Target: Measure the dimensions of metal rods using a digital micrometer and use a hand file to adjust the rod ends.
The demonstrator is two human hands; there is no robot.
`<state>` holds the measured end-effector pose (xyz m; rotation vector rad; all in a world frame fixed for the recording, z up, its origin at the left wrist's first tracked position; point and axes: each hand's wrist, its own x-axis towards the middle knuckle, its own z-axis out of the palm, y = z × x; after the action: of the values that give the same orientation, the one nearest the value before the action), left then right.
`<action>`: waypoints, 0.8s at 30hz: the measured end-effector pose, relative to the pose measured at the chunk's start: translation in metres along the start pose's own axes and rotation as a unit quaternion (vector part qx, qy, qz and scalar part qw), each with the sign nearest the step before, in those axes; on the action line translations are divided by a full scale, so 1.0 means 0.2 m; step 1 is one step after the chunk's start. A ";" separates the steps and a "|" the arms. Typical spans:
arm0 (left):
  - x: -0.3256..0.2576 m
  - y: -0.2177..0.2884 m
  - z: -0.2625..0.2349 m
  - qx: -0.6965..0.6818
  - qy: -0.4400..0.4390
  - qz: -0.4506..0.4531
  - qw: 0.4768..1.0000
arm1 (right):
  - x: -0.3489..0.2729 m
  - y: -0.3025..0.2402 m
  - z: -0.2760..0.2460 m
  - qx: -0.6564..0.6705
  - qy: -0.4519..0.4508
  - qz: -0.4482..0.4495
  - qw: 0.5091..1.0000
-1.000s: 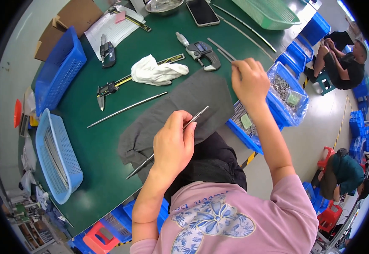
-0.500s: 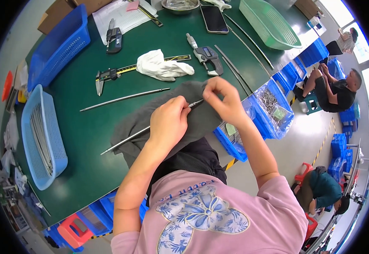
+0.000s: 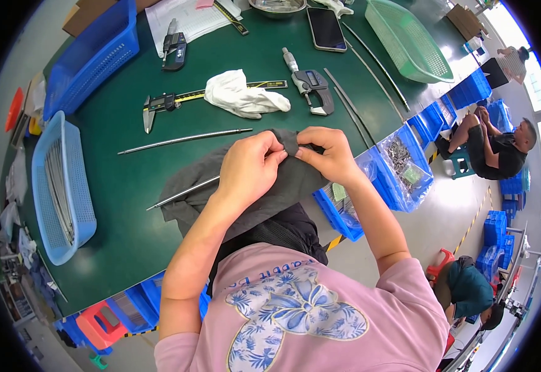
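Note:
My left hand (image 3: pixel 252 166) is closed around a thin metal rod (image 3: pixel 183 194), whose bare lower end slants out to the left. Beneath both hands spreads a dark grey cloth (image 3: pixel 258 206), lying over the table edge and my lap. My right hand (image 3: pixel 329 155) pinches a fold of that cloth close beside my left fingertips. The rod's upper end is hidden by my fingers and the cloth. A second metal rod (image 3: pixel 183 141) lies on the table beyond. Farther off are a white glove (image 3: pixel 245 95) on a digital caliper (image 3: pixel 164 102) and a micrometer (image 3: pixel 309 84).
A light blue basket (image 3: pixel 86 204) of rods stands at the left, behind it a darker blue basket (image 3: pixel 93 59). More rods, a phone (image 3: pixel 326 28) and a green basket (image 3: pixel 410 40) lie at the far right. Blue bins (image 3: pixel 401 164) flank the table; other people sit beyond.
My right hand has brought the cloth over the rod's upper end, which showed bare before. Both hands are now closer together. The whole view has shifted slightly.

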<state>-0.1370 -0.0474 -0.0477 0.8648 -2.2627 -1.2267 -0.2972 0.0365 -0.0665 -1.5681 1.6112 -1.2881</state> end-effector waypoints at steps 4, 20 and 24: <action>0.02 0.01 -0.01 0.021 -0.009 -0.001 1.000 | 0.02 0.01 0.01 0.012 -0.004 -0.007 1.000; 0.05 0.00 -0.02 -0.022 -0.049 -0.055 0.997 | 0.00 -0.01 0.02 0.070 0.041 0.098 0.992; 0.06 0.00 -0.04 -0.077 -0.086 -0.093 0.989 | 0.00 0.00 0.02 0.054 0.041 0.089 0.994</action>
<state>-0.1405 -0.0595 -0.0430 0.9620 -2.2188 -1.5937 -0.2937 0.0359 -0.0679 -1.2913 1.6619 -1.3325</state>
